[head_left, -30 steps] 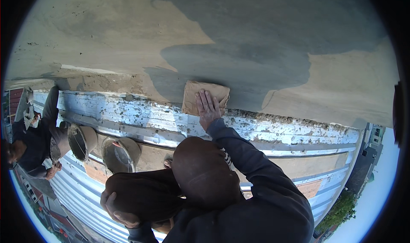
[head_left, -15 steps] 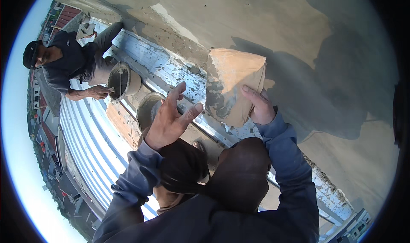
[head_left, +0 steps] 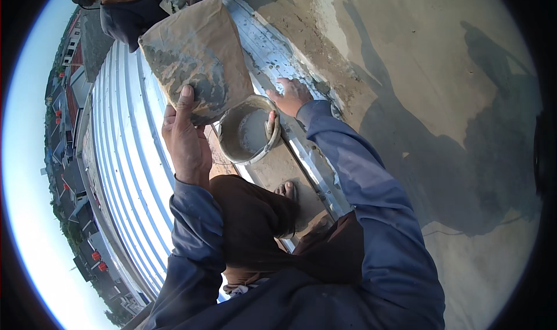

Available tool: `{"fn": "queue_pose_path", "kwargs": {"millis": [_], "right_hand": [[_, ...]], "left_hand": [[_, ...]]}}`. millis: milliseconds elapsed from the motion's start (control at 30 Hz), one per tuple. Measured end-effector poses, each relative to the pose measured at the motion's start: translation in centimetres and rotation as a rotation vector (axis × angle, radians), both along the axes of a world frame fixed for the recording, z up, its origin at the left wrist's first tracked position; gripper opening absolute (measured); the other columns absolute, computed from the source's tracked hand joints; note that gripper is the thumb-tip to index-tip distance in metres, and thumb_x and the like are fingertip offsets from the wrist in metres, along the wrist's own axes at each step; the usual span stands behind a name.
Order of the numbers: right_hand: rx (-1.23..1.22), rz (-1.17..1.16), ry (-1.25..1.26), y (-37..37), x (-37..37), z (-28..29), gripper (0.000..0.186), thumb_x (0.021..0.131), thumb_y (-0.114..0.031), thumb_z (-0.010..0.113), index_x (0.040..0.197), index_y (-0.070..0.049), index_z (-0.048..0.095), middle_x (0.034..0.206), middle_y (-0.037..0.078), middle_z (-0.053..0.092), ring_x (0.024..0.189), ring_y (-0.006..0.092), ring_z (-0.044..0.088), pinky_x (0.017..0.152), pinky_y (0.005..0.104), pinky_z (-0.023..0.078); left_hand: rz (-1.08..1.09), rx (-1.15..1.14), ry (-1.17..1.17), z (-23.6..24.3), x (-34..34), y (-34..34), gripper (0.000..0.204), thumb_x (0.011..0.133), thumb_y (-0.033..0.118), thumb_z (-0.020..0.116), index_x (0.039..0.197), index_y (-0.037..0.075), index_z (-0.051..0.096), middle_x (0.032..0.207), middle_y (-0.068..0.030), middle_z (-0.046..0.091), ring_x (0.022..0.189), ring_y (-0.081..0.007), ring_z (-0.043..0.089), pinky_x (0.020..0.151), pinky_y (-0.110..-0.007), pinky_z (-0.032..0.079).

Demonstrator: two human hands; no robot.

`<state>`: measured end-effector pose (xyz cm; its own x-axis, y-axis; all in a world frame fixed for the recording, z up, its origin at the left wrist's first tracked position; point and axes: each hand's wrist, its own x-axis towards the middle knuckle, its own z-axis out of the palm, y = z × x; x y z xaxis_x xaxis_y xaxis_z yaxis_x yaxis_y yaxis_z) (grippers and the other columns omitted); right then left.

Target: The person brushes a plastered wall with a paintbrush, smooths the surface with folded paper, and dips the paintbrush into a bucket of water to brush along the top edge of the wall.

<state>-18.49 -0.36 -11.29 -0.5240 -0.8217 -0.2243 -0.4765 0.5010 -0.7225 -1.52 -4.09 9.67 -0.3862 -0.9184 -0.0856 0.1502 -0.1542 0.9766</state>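
Note:
My left hand (head_left: 188,141) grips the lower edge of a squarish brown paper packet (head_left: 200,54), thumb on its face. Wet grey cement is smeared over much of that face. My right hand (head_left: 290,97) reaches forward beside the rim of a bucket (head_left: 223,141), its fingers apart and nothing in them. Watery grey liquid (head_left: 255,130) lies in the bucket. An orange-tipped handle (head_left: 271,120) stands against the bucket's inner right side; the rest of that tool cannot be made out.
A cement-covered wall (head_left: 418,86) rises on the right, bearing my shadow. Splattered metal flashing (head_left: 264,40) runs along its foot. Corrugated metal roofing (head_left: 125,133) slopes off to the left. My bare foot (head_left: 286,189) rests on a plank. A co-worker (head_left: 136,8) sits at the far left.
The packet has passed from my right hand to my left and moved left, partly covering the co-worker. My right hand has let go and moved to the bucket. The view has shifted.

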Motion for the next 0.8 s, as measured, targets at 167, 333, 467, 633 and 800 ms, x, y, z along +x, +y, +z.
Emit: {"fn": "queue_pose_path", "kwargs": {"millis": [167, 333, 467, 633, 800], "right_hand": [[0.134, 0.131, 0.456, -1.9, 8.5, -4.9, 0.022, 0.084, -0.019, 0.053, 0.096, -0.003, 0.063, 0.104, 0.019, 0.060, 0.100, 0.0300, 0.058, 0.078, 0.0360, 0.050], [0.082, 0.483, 0.415, -4.7, 12.8, -5.5, 0.016, 0.082, -0.010, 0.048, 0.084, -0.004, 0.062, 0.092, 0.019, 0.060, 0.078, 0.0290, 0.062, 0.067, 0.0386, 0.050], [-0.150, 0.289, 0.078, -5.0, 14.7, -9.8, 0.013, 0.081, -0.011, 0.049, 0.079, -0.003, 0.060, 0.090, 0.021, 0.057, 0.082, 0.0335, 0.058, 0.070, 0.0420, 0.046], [-0.347, 0.141, -0.080, -4.5, 15.1, -9.8, 0.010, 0.079, -0.010, 0.054, 0.076, 0.000, 0.056, 0.084, 0.021, 0.054, 0.081, 0.0361, 0.054, 0.069, 0.0436, 0.042], [-0.417, 0.102, -0.171, -2.0, 14.9, -4.7, 0.007, 0.086, -0.014, 0.052, 0.085, -0.007, 0.054, 0.077, 0.018, 0.055, 0.072, 0.0362, 0.055, 0.061, 0.0437, 0.042]], "left_hand": [[0.221, -0.084, 0.023, 1.4, 3.0, 0.1, 0.035, 0.088, 0.024, 0.058, 0.114, 0.002, 0.051, 0.109, -0.0099, 0.059, 0.100, -0.0184, 0.058, 0.087, -0.034, 0.046], [0.324, -0.061, 0.036, 2.3, 5.6, 0.3, 0.047, 0.089, 0.028, 0.057, 0.125, 0.000, 0.044, 0.118, -0.0125, 0.052, 0.110, -0.0219, 0.051, 0.090, -0.038, 0.044], [0.330, -0.058, 0.053, 2.3, 4.6, 0.9, 0.054, 0.087, 0.030, 0.060, 0.127, -0.001, 0.041, 0.124, -0.0144, 0.048, 0.115, -0.0230, 0.047, 0.094, -0.040, 0.043], [0.260, -0.035, 0.067, 1.8, 4.8, 0.6, 0.056, 0.086, 0.030, 0.061, 0.128, -0.002, 0.040, 0.125, -0.0154, 0.047, 0.115, -0.0239, 0.047, 0.093, -0.040, 0.043], [0.253, -0.001, 0.095, 2.0, 4.5, 0.5, 0.060, 0.085, 0.029, 0.062, 0.129, -0.003, 0.038, 0.130, -0.0174, 0.042, 0.119, -0.0254, 0.042, 0.098, -0.037, 0.039]]}}
